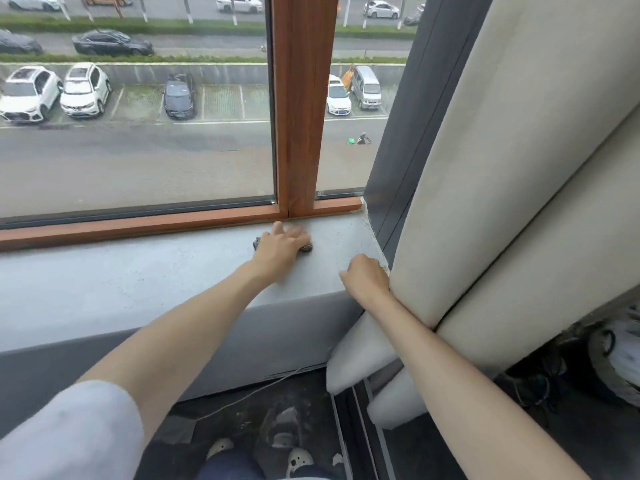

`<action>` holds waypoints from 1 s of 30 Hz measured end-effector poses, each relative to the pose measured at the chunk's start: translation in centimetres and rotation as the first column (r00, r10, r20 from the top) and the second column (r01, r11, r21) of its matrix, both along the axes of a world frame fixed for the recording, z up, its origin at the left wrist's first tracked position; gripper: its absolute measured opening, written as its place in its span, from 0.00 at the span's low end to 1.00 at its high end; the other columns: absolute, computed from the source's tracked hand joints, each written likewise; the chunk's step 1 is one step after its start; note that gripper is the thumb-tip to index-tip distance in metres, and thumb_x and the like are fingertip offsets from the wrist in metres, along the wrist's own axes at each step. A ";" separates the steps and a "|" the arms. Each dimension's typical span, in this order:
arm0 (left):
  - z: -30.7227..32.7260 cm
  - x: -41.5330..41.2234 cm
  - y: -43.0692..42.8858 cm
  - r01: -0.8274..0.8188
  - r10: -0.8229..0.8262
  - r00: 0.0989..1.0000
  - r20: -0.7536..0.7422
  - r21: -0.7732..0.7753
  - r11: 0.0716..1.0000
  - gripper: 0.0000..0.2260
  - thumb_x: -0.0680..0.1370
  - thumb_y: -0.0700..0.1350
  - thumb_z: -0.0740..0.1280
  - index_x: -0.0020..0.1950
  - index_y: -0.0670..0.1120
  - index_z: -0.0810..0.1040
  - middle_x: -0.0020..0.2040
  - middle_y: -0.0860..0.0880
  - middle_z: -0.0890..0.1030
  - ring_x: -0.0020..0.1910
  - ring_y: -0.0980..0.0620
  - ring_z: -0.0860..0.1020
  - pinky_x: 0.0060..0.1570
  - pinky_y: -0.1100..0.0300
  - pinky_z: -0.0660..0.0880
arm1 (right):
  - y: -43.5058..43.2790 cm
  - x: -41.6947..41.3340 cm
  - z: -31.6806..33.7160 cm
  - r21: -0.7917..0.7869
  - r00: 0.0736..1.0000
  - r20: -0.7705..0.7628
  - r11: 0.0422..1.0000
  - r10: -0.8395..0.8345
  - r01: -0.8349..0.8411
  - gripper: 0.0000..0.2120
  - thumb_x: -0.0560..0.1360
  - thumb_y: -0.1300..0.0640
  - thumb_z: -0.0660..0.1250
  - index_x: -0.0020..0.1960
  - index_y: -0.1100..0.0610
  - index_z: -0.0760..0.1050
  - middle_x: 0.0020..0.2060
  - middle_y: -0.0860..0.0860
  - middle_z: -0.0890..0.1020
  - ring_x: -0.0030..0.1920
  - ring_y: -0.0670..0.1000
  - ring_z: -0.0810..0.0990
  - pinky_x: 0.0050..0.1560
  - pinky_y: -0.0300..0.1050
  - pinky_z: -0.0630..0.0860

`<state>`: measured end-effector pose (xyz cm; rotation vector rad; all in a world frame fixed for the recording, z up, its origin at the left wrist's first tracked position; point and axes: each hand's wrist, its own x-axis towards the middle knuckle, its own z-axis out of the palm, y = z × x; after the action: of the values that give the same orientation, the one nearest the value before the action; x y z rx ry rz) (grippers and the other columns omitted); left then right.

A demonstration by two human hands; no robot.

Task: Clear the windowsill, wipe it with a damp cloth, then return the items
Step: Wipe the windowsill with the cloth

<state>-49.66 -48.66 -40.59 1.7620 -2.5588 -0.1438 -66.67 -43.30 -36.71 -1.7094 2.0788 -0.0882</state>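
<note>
Surface: a pale grey speckled stone windowsill (pixel 138 289) runs from 9 o'clock to 3 o'clock across the middle of the view, ending at its right against a dark grey side wall (pixel 391 188).
Window: a reddish-brown wood-grain window frame (pixel 301 116) borders the sill's far edge, with one upright post at 12 o'clock from the left hand; a road and parked cars (pixel 83 91) show through the glass.
Room: a thick beige curtain (pixel 485 168) hangs at 3 o'clock, and a dark floor (pixel 242 410) lies below the sill.
Cloth: a dark, mottled, crumpled cloth (pixel 307 248) lies on the sill just before the post, mostly hidden under the left hand; only its edges show at 9 and 3 o'clock of the palm.
Left hand: the left hand (pixel 278 249) lies flat on the cloth, fingers stretched out and spread, pressing it to the stone; the fingertips are blurred.
Right hand: the right hand (pixel 365 277) is at 4 o'clock from the cloth, at the sill's right end, touching the curtain's edge; its fingers are curled under, and whether they hold anything cannot be told.
Count: one cloth, one windowsill, two glass panes, two curtain folds, two hands, two white shoes (pixel 298 460) at 6 o'clock.
</note>
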 end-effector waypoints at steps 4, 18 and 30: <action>-1.0 2.3 -0.2 0.014 -0.014 0.998 -0.057 0.006 1.000 0.29 0.75 0.31 0.55 0.73 0.54 0.64 0.76 0.56 0.59 0.60 0.42 0.66 0.52 0.53 0.68 | -1.2 2.9 -0.6 -0.044 0.996 -0.086 0.999 0.021 -0.025 0.12 0.77 0.60 0.58 0.58 0.62 0.74 0.60 0.60 0.70 0.64 0.61 0.66 0.59 0.48 0.68; -1.8 9.8 2.3 -0.197 0.194 0.979 -0.063 -0.042 0.980 0.19 0.77 0.37 0.57 0.67 0.52 0.69 0.73 0.54 0.64 0.59 0.42 0.66 0.52 0.52 0.66 | -1.7 8.0 -3.0 0.053 0.987 -0.104 0.991 0.125 -0.120 0.42 0.67 0.37 0.70 0.73 0.56 0.58 0.73 0.59 0.55 0.73 0.59 0.54 0.71 0.55 0.52; -1.1 19.2 1.9 -0.520 0.517 0.854 -0.053 -0.117 0.846 0.19 0.75 0.31 0.53 0.63 0.40 0.72 0.62 0.42 0.75 0.55 0.40 0.67 0.49 0.48 0.71 | -2.4 7.0 -3.7 0.032 0.988 -0.071 0.990 0.137 -0.135 0.42 0.68 0.38 0.70 0.72 0.56 0.59 0.75 0.58 0.54 0.75 0.58 0.52 0.71 0.58 0.52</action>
<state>-30.47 -46.73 -41.73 2.2986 -1.9245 0.0206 -59.68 -45.72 -40.40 -1.8579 1.9977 0.0452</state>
